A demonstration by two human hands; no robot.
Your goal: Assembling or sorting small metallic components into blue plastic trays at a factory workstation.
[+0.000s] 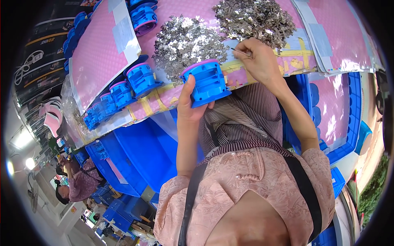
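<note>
And the left hand (191, 100) is grasping the blue housing (208, 84), thumb pressing along its side, fingertips showing beneath. That housing, pink-rimmed on top, is sitting up in the grip at the near edge of the table (174, 9), just in front of the left metal pile (180, 47), its open slots facing the wearer. Over on the other side, the right hand (259, 61) is pinching a thin dark-tipped stick (241, 51) between thumb and fingers, hovering right by the right metal pile (254, 22), the tip pointing leftward. Both piles are glinting with small silvery pieces. Off to the left, a row of blue housings (122, 93) is lining the taped edge, while a large blue crate (137, 151) is standing below.
</note>
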